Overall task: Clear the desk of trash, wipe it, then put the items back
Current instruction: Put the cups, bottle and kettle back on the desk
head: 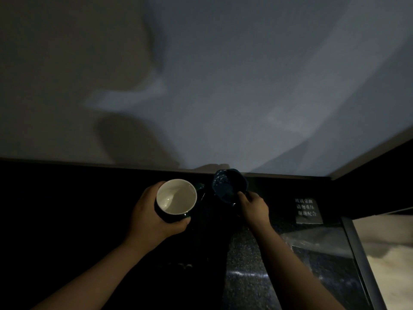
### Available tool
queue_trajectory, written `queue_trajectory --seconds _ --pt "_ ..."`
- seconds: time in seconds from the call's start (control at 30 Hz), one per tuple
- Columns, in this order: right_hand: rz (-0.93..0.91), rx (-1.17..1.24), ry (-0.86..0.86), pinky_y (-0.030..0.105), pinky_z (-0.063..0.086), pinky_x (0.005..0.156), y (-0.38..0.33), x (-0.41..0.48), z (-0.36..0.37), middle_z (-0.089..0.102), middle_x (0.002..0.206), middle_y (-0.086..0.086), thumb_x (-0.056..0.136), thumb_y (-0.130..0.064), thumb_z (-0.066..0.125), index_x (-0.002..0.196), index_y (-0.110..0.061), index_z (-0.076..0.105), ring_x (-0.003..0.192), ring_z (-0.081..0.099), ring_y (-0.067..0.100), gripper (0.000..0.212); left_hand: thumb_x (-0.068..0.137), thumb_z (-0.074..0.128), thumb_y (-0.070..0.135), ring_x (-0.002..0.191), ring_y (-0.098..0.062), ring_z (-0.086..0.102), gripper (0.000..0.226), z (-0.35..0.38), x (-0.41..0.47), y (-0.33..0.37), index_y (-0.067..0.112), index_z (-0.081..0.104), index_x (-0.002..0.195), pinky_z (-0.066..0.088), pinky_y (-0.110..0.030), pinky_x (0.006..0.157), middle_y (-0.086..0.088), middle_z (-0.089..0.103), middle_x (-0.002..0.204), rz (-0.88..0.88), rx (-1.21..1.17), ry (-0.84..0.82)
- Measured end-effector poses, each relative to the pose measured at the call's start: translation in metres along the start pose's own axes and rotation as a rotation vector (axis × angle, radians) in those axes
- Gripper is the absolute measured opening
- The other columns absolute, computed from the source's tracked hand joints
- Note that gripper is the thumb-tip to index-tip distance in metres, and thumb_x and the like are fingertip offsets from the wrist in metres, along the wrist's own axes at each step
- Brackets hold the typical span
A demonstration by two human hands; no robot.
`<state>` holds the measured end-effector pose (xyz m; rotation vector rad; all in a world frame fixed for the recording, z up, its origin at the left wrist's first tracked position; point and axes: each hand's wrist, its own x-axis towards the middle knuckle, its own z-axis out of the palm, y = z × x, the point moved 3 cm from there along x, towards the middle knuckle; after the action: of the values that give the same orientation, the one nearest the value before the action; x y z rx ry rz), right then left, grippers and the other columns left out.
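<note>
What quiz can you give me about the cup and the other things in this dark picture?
1. True or false: the left hand grips the mug.
2. The inside of the mug is: A) red, B) white, C) green.
3. What does the right hand pinch by its rim?

Key: 1) True. 2) B. 3) The dark dish, held tilted beside the mug.
</note>
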<state>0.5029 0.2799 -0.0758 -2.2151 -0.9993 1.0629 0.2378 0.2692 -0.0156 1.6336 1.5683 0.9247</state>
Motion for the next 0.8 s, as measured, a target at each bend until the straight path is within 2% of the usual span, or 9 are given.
queue_trajectory --seconds 0.07,0.2,0.27,0.33,0.4,0.47,0.6,0.7,0.8 --pt "0.008 0.006 -0.003 0.039 0.052 0.086 0.002 0.000 0.000 0.067 0.111 0.014 0.095 -0.042 0.050 0.122 -0.006 0.059 0.100 0.063 0.030 0.046 0.040 0.072 0.059 0.100 0.007 0.047 0.087 -0.001 -0.002 0.002 0.033 0.046 0.118 0.035 0.001 0.079 0.010 0.053 0.115 -0.007 -0.001 -0.005" --pt "-0.013 0.008 0.029 0.039 0.052 0.089 -0.002 -0.016 -0.010 0.065 0.117 0.014 0.095 -0.043 0.050 0.129 -0.005 0.055 0.106 0.062 0.029 0.051 0.040 0.073 0.059 0.103 0.001 0.050 0.087 -0.002 -0.005 0.003 0.033 0.047 0.119 0.036 -0.002 0.080 0.010 0.054 0.117 -0.009 0.005 -0.018" --pt "-0.122 0.037 0.120 0.035 0.052 0.087 -0.012 -0.036 -0.022 0.067 0.114 0.009 0.095 -0.035 0.054 0.132 -0.007 0.053 0.104 0.063 0.022 0.046 0.040 0.074 0.058 0.105 -0.004 0.053 0.089 -0.002 -0.006 0.002 0.029 0.051 0.121 0.036 -0.007 0.084 0.007 0.056 0.119 -0.020 0.001 -0.026" --pt "-0.304 0.098 0.152 0.026 0.055 0.080 -0.027 -0.060 -0.032 0.069 0.100 -0.005 0.093 -0.026 0.060 0.123 -0.014 0.061 0.090 0.065 0.004 0.032 0.039 0.074 0.058 0.108 -0.007 0.053 0.094 -0.001 -0.007 0.002 0.022 0.053 0.124 0.037 -0.012 0.086 0.005 0.056 0.121 -0.019 0.015 -0.038" --pt "-0.447 0.129 0.031 0.019 0.054 0.075 -0.040 -0.077 -0.036 0.067 0.096 -0.012 0.090 -0.020 0.063 0.115 -0.022 0.064 0.086 0.064 0.000 0.025 0.039 0.074 0.058 0.108 -0.008 0.054 0.097 -0.002 -0.008 0.003 0.019 0.053 0.126 0.037 -0.009 0.085 0.006 0.056 0.121 -0.015 0.023 -0.060" --pt "-0.508 0.123 -0.156 0.022 0.054 0.081 -0.048 -0.087 -0.032 0.065 0.109 -0.011 0.089 -0.019 0.065 0.119 -0.028 0.062 0.093 0.064 0.003 0.031 0.039 0.075 0.057 0.107 -0.005 0.054 0.095 -0.005 -0.010 0.006 0.021 0.053 0.124 0.035 -0.004 0.084 0.007 0.057 0.120 0.004 0.022 -0.083" --pt "-0.617 -0.034 -0.372 0.021 0.046 0.097 -0.059 -0.092 -0.023 0.055 0.130 -0.014 0.089 -0.020 0.066 0.133 -0.032 0.052 0.114 0.055 0.001 0.048 0.041 0.078 0.053 0.104 0.012 0.051 0.080 -0.011 -0.016 0.016 0.046 0.047 0.113 0.036 0.001 0.081 0.020 0.053 0.116 0.069 -0.005 -0.136" --pt "-0.598 0.010 -0.472 0.022 0.050 0.093 -0.063 -0.092 -0.022 0.061 0.123 -0.011 0.090 -0.017 0.064 0.127 -0.027 0.057 0.108 0.060 0.002 0.039 0.039 0.080 0.050 0.105 0.016 0.049 0.081 -0.015 -0.019 0.019 0.047 0.045 0.112 0.035 0.002 0.082 0.022 0.053 0.116 0.092 -0.006 -0.154" --pt "-0.542 0.105 -0.547 0.031 0.056 0.083 -0.064 -0.093 -0.025 0.069 0.104 0.001 0.090 -0.012 0.063 0.117 -0.016 0.063 0.090 0.068 0.018 0.027 0.039 0.081 0.050 0.108 0.007 0.052 0.087 -0.017 -0.021 0.017 0.043 0.045 0.118 0.036 0.000 0.086 0.016 0.055 0.120 0.107 0.014 -0.203"
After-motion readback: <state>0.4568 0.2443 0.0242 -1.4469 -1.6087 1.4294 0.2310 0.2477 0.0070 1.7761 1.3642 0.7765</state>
